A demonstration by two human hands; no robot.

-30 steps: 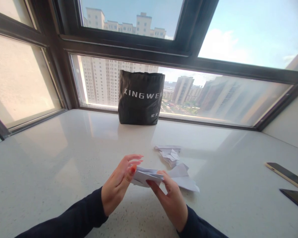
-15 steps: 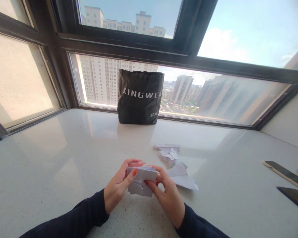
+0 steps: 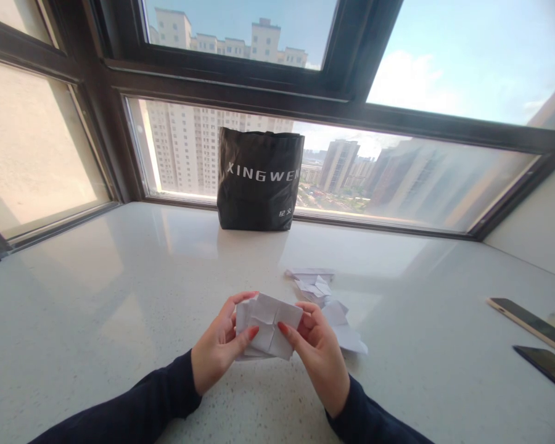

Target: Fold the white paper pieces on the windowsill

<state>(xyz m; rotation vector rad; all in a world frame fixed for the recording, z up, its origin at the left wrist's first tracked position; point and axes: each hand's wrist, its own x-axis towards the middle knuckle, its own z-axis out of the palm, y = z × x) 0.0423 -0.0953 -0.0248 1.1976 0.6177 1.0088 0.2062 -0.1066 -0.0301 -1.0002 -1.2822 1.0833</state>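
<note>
Both my hands grip a small stack of folded white paper (image 3: pixel 269 320) above the near middle of the white speckled counter. My left hand (image 3: pixel 222 345) is closed on its left side, the thumb pressing on the front face. On the right edge, my right hand (image 3: pixel 321 351) pinches it, thumb in front and fingers behind. Creases cross the front sheet, which sits askew over the layers behind. Just beyond my right hand lie more folded white papers (image 3: pixel 345 330), partly hidden by that hand.
A black bag (image 3: pixel 260 182) with white lettering stands upright at the back against the window. Two dark flat devices that look like phones, one farther back (image 3: pixel 531 324) and one nearer (image 3: pixel 546 368), lie on the counter (image 3: pixel 120 345) at the right.
The front sheet has tilted and shifted to the right and up, showing its creased face more fully. My right hand has moved slightly right; both hands still hold the papers.
</note>
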